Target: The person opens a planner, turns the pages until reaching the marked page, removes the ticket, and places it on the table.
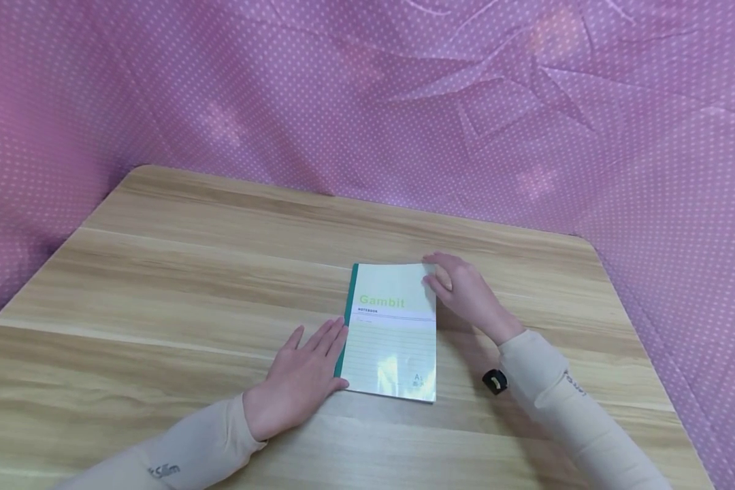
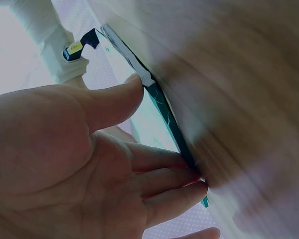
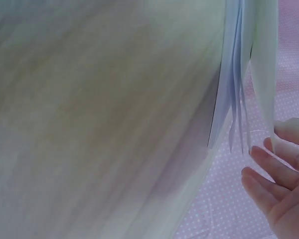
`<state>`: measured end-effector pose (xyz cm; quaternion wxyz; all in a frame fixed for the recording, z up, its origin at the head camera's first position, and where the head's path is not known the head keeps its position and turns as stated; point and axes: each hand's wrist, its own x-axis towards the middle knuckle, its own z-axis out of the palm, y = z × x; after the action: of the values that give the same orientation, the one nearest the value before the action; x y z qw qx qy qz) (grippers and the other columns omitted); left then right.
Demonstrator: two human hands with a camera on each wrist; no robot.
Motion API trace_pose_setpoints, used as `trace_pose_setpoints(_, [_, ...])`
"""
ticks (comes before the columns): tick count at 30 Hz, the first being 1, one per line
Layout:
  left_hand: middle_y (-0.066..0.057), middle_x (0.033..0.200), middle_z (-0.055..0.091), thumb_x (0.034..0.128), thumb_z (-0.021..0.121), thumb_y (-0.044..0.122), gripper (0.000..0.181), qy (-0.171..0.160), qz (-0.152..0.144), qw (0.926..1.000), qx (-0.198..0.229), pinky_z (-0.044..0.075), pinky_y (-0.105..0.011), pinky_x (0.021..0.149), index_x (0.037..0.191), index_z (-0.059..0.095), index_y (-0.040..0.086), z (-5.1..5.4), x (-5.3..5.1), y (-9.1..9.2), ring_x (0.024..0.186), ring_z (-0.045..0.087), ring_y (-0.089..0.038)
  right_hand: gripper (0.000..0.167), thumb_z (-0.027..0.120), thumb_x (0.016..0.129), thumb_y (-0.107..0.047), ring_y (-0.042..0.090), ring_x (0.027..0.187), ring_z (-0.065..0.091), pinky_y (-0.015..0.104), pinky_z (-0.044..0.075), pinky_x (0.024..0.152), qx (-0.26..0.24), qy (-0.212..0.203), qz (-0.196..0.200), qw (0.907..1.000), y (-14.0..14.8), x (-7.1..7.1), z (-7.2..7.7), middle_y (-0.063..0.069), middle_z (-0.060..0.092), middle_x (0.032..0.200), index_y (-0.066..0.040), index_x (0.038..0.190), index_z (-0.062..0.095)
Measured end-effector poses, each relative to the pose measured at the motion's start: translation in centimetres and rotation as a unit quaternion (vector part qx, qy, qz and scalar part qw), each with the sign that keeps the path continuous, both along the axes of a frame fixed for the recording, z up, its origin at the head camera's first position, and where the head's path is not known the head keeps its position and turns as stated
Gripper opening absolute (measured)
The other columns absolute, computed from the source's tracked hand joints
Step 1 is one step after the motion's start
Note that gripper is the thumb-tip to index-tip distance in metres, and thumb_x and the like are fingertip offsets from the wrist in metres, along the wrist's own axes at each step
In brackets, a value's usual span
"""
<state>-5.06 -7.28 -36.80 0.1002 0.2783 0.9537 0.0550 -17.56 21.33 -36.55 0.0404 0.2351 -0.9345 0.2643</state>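
A notebook (image 1: 392, 340) with a pale cover and green spine lies on the table, its cover showing "Gambit". My left hand (image 1: 300, 384) touches the spine side with straight fingers; in the left wrist view the thumb and fingertips of this hand (image 2: 89, 154) rest along the green spine (image 2: 167, 117). At the far right corner my right hand (image 1: 468, 292) pinches the cover between thumb and fingers. The right wrist view shows the cover (image 3: 265, 64) held at its corner by that hand (image 3: 284, 184), with several loose page edges (image 3: 234, 89) fanned apart below it.
The wooden table (image 1: 190, 272) carries the notebook near its middle. Pink dotted cloth (image 1: 343, 102) hangs behind and at both sides. A small black device (image 1: 495, 382) sits at the right wrist, beside the sleeve.
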Motion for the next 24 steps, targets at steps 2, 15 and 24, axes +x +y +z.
trace_pose_setpoints(2, [-0.014,0.157,0.03,0.0971,0.058,0.041,0.071,0.004,0.0,1.0,0.003,0.025,-0.054,0.113,0.149,0.036,-0.003,-0.1,0.0,0.0,0.144,0.029,-0.026,0.032,0.064,0.095,-0.009,0.037,0.121,0.055,0.048,0.044,0.102,-0.013,0.009,-0.001,0.9999,-0.1,0.0,0.1,0.02,0.061,0.127,0.003,0.125,0.06])
trace_pose_setpoints(15, [-0.014,0.159,0.027,0.098,0.057,0.041,0.072,-0.041,0.014,0.9988,0.025,0.021,-0.055,0.114,0.151,0.032,-0.002,0.2,-0.2,0.1,0.146,0.025,-0.027,0.059,0.056,0.1,-0.011,0.012,0.075,0.068,0.023,0.055,0.066,-0.267,-0.202,-0.047,0.9411,-1.0,2.6,0.8,0.023,0.068,0.111,-0.004,0.153,0.03])
trace_pose_setpoints(24, [-0.015,0.16,0.022,0.0965,0.049,0.057,0.084,-0.043,0.011,0.9934,0.106,0.019,-0.056,0.114,0.153,0.026,0.0,0.4,-0.2,0.2,0.147,0.021,-0.026,0.055,0.044,0.106,-0.03,0.032,0.113,0.062,0.036,0.052,0.092,-0.328,-0.269,-0.053,0.904,-2.4,7.3,0.8,0.026,0.057,0.13,0.005,0.148,0.035])
